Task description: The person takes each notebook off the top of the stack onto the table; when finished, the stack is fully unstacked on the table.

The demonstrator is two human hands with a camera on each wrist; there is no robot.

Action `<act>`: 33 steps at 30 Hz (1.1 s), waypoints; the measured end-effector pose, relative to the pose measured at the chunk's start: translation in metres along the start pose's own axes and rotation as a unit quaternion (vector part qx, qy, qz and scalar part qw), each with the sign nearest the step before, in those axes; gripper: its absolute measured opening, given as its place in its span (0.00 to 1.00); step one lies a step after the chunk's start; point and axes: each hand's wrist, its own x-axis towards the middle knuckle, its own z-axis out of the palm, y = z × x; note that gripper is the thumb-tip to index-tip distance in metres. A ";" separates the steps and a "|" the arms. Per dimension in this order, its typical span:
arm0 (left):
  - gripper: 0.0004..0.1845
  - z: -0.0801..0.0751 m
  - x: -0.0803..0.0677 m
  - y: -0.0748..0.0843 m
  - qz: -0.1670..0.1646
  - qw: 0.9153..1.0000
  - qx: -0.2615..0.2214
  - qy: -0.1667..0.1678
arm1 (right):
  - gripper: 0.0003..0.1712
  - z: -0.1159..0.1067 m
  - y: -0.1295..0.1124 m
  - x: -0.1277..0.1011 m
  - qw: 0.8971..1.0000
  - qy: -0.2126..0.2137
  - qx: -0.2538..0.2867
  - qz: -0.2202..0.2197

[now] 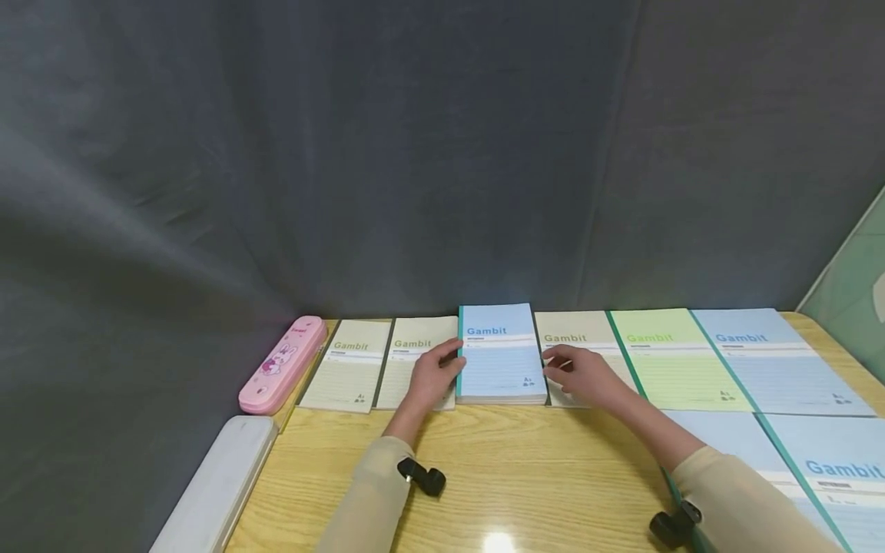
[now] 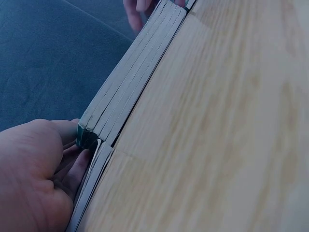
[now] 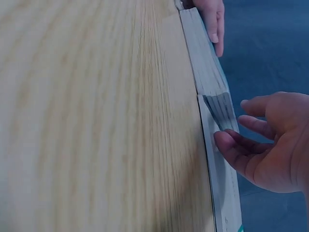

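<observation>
A stack of several blue Gambit notebooks (image 1: pixel 501 369) with green spines lies at the back of the table, against the dark curtain. The fingertips of my left hand (image 1: pixel 430 375) touch the stack's left side, at the spines, as the left wrist view shows. At the right side, my right hand (image 1: pixel 586 375) has loosely bent fingers close to the page edges; in the right wrist view its fingertips (image 3: pixel 224 137) are beside the stack's corner, not wrapped round it. Beneath the hands lie cream notebooks (image 1: pixel 415 349), one row on each side of the stack.
Farther right lie a green notebook (image 1: pixel 674 369) and blue ones (image 1: pixel 774 361), with more blue notebooks (image 1: pixel 843 491) in front. On the left are a pink pencil case (image 1: pixel 283 365) and a white case (image 1: pixel 217 484). A dark curtain (image 1: pixel 442 153) borders the wooden table (image 1: pixel 525 468).
</observation>
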 end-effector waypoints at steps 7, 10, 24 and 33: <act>0.21 0.000 0.000 0.002 -0.002 1.000 -0.003 -0.001 | 0.18 0.010 0.003 0.029 0.999 0.024 0.025 0.037; 0.21 0.001 0.000 0.002 0.002 1.000 -0.003 -0.003 | 0.19 0.012 0.004 0.039 0.997 0.039 0.041 0.048; 0.21 0.000 0.000 0.003 0.009 1.000 -0.004 0.003 | 0.22 0.020 0.002 0.063 0.993 0.082 0.013 0.087; 0.22 -0.001 0.000 0.000 0.025 0.999 0.026 -0.009 | 0.20 0.012 0.012 0.060 0.994 0.079 0.026 0.068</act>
